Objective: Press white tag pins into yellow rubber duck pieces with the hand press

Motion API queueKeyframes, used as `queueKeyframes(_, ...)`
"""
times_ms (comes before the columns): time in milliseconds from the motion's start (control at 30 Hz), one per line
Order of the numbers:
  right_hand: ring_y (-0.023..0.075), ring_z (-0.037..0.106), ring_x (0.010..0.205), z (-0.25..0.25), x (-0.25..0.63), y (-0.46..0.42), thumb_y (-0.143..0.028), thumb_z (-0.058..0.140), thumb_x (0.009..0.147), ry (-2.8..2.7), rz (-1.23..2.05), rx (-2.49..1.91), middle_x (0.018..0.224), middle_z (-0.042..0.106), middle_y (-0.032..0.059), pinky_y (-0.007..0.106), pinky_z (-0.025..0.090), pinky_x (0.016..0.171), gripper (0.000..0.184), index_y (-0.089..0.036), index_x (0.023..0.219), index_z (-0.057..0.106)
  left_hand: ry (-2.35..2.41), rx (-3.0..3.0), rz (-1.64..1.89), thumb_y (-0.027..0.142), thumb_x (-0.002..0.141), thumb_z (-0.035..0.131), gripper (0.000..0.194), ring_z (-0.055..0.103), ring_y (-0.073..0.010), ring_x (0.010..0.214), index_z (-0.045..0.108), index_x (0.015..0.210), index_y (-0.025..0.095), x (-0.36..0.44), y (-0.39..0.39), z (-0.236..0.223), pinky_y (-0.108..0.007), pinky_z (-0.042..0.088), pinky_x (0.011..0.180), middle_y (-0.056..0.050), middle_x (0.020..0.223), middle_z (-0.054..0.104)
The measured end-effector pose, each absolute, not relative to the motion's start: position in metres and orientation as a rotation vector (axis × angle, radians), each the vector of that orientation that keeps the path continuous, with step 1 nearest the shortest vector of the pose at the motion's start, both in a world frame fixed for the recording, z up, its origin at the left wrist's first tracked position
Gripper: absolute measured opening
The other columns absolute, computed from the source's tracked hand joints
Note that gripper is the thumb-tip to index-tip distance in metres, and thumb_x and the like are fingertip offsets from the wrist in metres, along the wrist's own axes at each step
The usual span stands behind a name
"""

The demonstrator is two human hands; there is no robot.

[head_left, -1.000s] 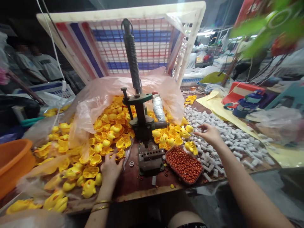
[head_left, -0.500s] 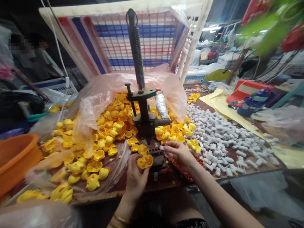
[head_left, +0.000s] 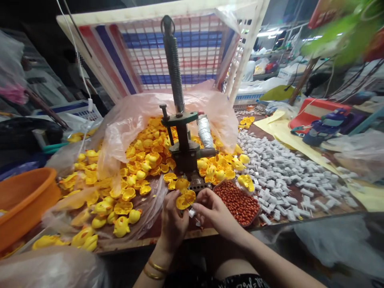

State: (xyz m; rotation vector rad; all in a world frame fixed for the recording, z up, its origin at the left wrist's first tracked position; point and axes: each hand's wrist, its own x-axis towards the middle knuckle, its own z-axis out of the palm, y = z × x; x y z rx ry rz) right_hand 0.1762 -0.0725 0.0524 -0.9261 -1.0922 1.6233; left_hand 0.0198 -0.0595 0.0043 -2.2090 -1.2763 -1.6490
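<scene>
My left hand [head_left: 173, 222] grips an opened yellow toy duck shell [head_left: 186, 199] by its edge, with its hollow side up. Close against it, my right hand [head_left: 214, 214] pinches a small white block [head_left: 192, 213] at the shell's lower right. Another small white bit dangles below the right fingers, too small to make out. Just behind both hands stands a dark metal hand press [head_left: 183, 154] with a coil spring and a foil-wrapped lever. A tray of small red-brown beads [head_left: 235, 202] sits beside my right hand.
Yellow duck shells [head_left: 147, 156] are heaped around the press on pink plastic film [head_left: 111, 136]. Many white blocks with thin pins [head_left: 279, 180] cover the table's right side. An orange tub [head_left: 27, 200] stands at the left, and a blue bottle [head_left: 325, 128] at the back right.
My right hand has come from beside the press base down and left to the duck shell, uncovering the bead tray. The left hand still holds the shell.
</scene>
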Motion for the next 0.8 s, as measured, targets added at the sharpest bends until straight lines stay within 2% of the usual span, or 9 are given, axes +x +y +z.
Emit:
queueKeyframes(167, 0.0081, 0.053, 0.043, 0.042, 0.162, -0.073, -0.05, 0.076, 0.066, -0.923, 1.613, -1.002, 0.057, 0.053, -0.0087, 0.019, 0.041, 0.043, 0.047, -0.021, 0.076, 0.04, -1.161, -2.242, -1.56, 0.005, 0.077, 0.059, 0.066, 0.058, -0.0218, 0.102, 0.034, 0.135, 0.023, 0.019, -0.063, 0.006, -0.039, 0.054, 0.085, -0.01, 0.108, 0.056)
queueKeyframes(400, 0.0095, 0.051, 0.035, 0.048, 0.155, -0.067, -0.054, 0.08, 0.054, -0.752, 1.738, -1.053, 0.048, 0.056, -0.0083, 0.018, 0.038, 0.037, 0.058, -0.023, 0.075, 0.036, -1.165, -2.24, -1.463, 0.005, 0.078, 0.055, 0.068, 0.055, -0.0232, 0.102, 0.031, 0.139, 0.024, 0.019, -0.063, 0.009, -0.039, 0.052, 0.084, -0.011, 0.11, 0.051)
queueKeyframes(500, 0.0107, 0.051, 0.035, 0.044, 0.149, -0.065, -0.059, 0.078, 0.055, -0.751, 1.728, -1.075, 0.048, 0.056, -0.0074, 0.019, 0.037, 0.037, 0.059, -0.023, 0.076, 0.035, -1.163, -2.237, -1.469, 0.004, 0.078, 0.057, 0.075, 0.054, -0.0235, 0.102, 0.026, 0.143, 0.026, 0.022, -0.062, 0.009, -0.039, 0.051, 0.084, -0.011, 0.111, 0.05)
queueKeyframes(567, 0.0115, 0.049, 0.036, 0.041, 0.152, -0.062, -0.062, 0.072, 0.061, -0.829, 1.663, -1.083, 0.048, 0.053, -0.0074, 0.021, 0.037, 0.038, 0.055, -0.023, 0.075, 0.036, -1.168, -2.249, -1.446, 0.002, 0.078, 0.057, 0.075, 0.054, -0.0223, 0.1, 0.029, 0.143, 0.028, 0.023, -0.062, 0.01, -0.037, 0.051, 0.083, -0.01, 0.109, 0.05)
queueKeyframes(667, 0.0134, 0.053, 0.049, 0.039, 0.179, -0.053, -0.053, 0.062, 0.076, -1.22, 1.297, -1.231, 0.057, 0.056, -0.0024, 0.026, 0.043, 0.051, 0.037, -0.021, 0.072, 0.044, -1.312, -2.275, -1.42, 0.008, 0.081, 0.06, 0.052, 0.054, -0.0216, 0.1, 0.054, 0.127, 0.03, 0.019, -0.061, 0.012, -0.035, 0.051, 0.084, -0.008, 0.108, 0.048)
queueKeyframes(733, 0.0162, 0.058, 0.067, 0.037, 0.207, -0.045, -0.034, 0.057, 0.084, -1.55, 0.863, -1.481, 0.073, 0.062, 0.0043, 0.028, 0.044, 0.065, 0.019, -0.019, 0.072, 0.053, -1.529, -2.235, -1.517, 0.018, 0.082, 0.063, 0.032, 0.055, -0.0221, 0.103, 0.067, 0.112, 0.027, 0.014, -0.058, 0.014, -0.037, 0.05, 0.088, -0.008, 0.107, 0.048)
queueKeyframes(800, 0.0197, 0.059, 0.082, 0.032, 0.234, -0.037, -0.015, 0.051, 0.084, -1.818, 0.522, -1.776, 0.089, 0.065, 0.01, 0.03, 0.042, 0.075, 0.014, -0.017, 0.074, 0.061, -1.809, -2.143, -1.748, 0.03, 0.08, 0.066, 0.026, 0.056, -0.0227, 0.105, 0.07, 0.105, 0.024, 0.009, -0.054, 0.013, -0.038, 0.051, 0.089, -0.008, 0.109, 0.049)
